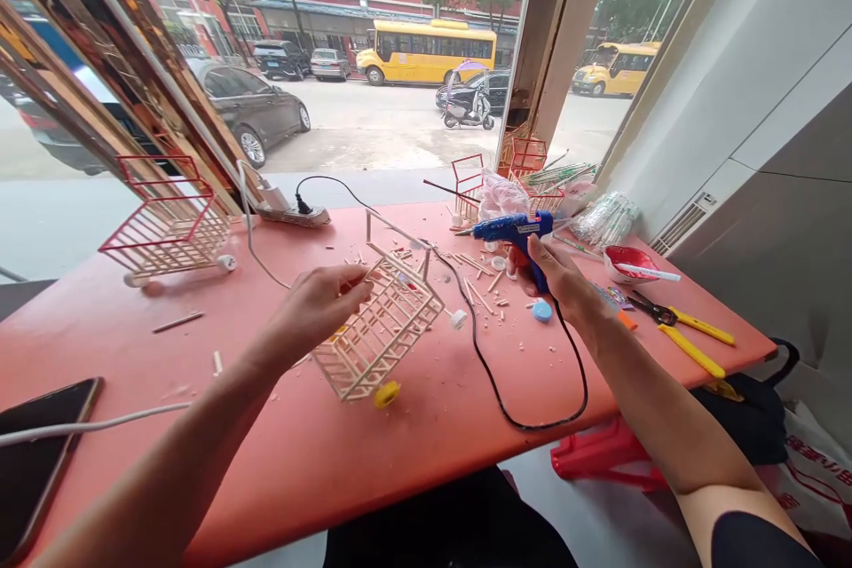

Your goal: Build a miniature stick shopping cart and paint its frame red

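My left hand [333, 306] is closed on the upper left side of a small model shopping cart [392, 328] built from pale wooden sticks. The cart is tilted over the table, with a yellow bottle-cap wheel [386, 394] at its lower edge and a white cap wheel [458, 319] at its right. In my right hand [549, 271] is a blue hot glue gun [512, 229], gripped by its handle with the nozzle pointing left. The nozzle is apart from the cart, above and to its right. A black cord runs from the gun across the table.
Stick offcuts [489, 288] and a blue cap [541, 311] lie on the pink table [426, 453]. A finished-looking cart with red trim [166, 231] stands at left, near a power strip [293, 213]. Yellow-handled pliers [692, 337], a red bowl [632, 262] and a phone [46, 453] lie around.
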`<state>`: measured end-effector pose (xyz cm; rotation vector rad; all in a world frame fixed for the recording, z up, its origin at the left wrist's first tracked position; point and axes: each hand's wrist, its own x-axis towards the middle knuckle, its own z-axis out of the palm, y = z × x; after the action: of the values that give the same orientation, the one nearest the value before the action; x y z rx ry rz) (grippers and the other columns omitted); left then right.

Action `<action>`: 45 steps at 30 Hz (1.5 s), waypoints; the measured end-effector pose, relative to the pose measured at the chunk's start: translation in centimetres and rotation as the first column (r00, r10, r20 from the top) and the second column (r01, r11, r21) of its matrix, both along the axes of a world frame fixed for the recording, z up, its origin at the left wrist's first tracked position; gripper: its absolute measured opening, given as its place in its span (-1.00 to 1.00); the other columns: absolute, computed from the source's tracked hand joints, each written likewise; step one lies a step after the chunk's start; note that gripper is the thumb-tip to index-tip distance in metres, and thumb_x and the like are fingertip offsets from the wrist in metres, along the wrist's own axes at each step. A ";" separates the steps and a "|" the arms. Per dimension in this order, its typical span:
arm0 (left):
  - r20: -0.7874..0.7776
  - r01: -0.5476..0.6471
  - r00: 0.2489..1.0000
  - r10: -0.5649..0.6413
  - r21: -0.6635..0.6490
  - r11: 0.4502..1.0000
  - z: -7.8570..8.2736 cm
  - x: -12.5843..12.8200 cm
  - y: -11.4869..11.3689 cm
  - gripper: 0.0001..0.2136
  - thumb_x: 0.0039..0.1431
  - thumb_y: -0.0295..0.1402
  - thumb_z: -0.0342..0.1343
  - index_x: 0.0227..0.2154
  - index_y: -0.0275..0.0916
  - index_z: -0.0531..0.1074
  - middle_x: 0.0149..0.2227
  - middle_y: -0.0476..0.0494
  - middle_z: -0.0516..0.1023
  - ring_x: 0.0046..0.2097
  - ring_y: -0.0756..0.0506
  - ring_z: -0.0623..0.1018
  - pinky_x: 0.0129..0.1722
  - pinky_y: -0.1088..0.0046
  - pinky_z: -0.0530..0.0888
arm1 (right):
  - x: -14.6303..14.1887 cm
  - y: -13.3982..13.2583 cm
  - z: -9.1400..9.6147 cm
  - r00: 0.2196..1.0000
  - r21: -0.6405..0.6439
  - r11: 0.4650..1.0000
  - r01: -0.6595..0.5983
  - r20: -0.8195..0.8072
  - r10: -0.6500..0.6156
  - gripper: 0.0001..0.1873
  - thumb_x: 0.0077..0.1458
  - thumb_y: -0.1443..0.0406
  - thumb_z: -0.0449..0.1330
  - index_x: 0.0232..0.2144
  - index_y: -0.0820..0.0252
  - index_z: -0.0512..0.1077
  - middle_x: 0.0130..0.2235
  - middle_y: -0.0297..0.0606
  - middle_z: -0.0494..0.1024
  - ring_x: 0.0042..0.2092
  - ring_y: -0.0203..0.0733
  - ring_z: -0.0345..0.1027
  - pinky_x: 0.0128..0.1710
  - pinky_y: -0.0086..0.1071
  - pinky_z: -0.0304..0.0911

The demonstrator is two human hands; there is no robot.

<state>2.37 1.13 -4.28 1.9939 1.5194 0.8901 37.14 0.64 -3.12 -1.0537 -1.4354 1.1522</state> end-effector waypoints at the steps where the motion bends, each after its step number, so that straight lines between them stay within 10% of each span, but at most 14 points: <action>1: 0.001 0.015 1.000 -0.015 -0.017 1.000 0.0 -0.3 0.1 -0.67 0.20 -0.01 0.17 -0.50 -0.14 0.51 -0.50 -0.06 0.56 -0.42 -0.12 0.55 -0.45 0.42 0.39 | -0.2 -0.2 0.0 1.000 0.004 1.000 -0.003 0.005 0.003 -0.26 0.11 -0.42 0.30 -0.38 0.13 0.46 -0.44 -0.31 0.51 -0.55 -0.36 0.12 -0.56 -0.38 -0.09; 16: 0.094 0.054 0.994 -0.053 -0.014 0.998 -0.4 -1.0 0.4 -0.72 0.11 -0.13 0.19 -0.40 -0.22 0.67 -0.50 -0.08 0.58 -0.48 -0.06 0.51 -0.48 0.46 0.46 | -4.4 -4.6 1.8 0.955 0.210 0.932 -0.296 0.068 0.288 -0.41 0.43 -0.19 0.17 -0.34 0.20 0.45 -0.42 -0.36 0.47 -0.58 -0.44 0.21 -0.56 -0.42 0.06; 45: 0.124 0.060 0.990 -0.059 -0.008 0.998 0.0 -0.5 -0.1 -0.65 0.09 -0.02 0.30 -0.43 -0.24 0.69 -0.52 -0.09 0.56 -0.46 -0.06 0.48 -0.48 0.46 0.45 | -4.7 -5.6 1.1 0.956 0.188 0.948 -0.258 0.192 0.222 -0.37 0.41 -0.24 0.15 -0.37 0.17 0.37 -0.55 -0.48 0.30 -0.58 -0.40 0.17 -0.58 -0.42 0.07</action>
<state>1.86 1.04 -4.31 1.9274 1.3865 0.9599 32.49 -4.99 -1.98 -0.8589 -1.8190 1.0698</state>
